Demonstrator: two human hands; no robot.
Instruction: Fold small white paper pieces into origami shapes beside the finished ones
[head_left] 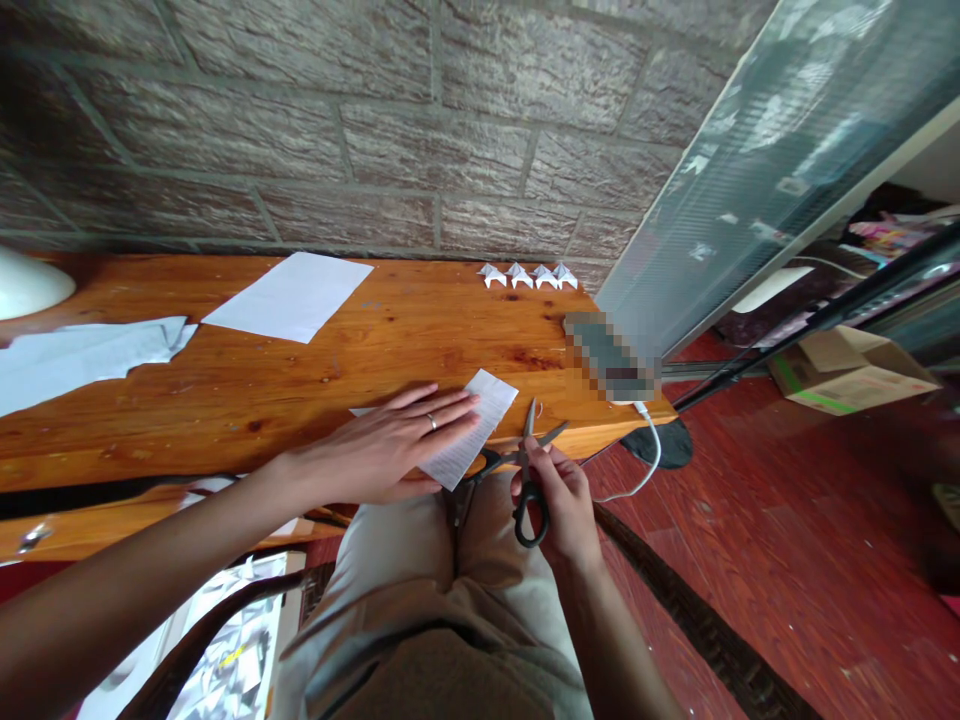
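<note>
Head view: a grey-brown stone-block wall (390,110) takes up the back, a dark red plank floor (720,510) the right. Long orange-brown varnished wooden table (420,320), its far edge along the wall. An open brown cardboard box (851,370) with a green stripe sits on the floor, well past the table's right edge. Crumpled white paper sheet (82,360) at the table's left end; smooth four-sided white paper sheet (292,297) right of it, top corner near the far edge.

Left hand (397,450) lies flat at the near edge, fingers a bit apart, pressed over a narrow pale paper strip with fine grey lines (491,405); the strip slants, its lower end jutting over the near edge. Dark oblong pixelated thing (607,355) near the right edge, white cable (657,455) hanging off it. Right hand (555,490), just off the near edge, is clamped on one loop of black-handled metal scissors (529,430), blades spread; the other loop is beside the strip's lower end, contact can't be told. Four small folded white paper pieces (520,276) in a row by the far right corner.
</note>
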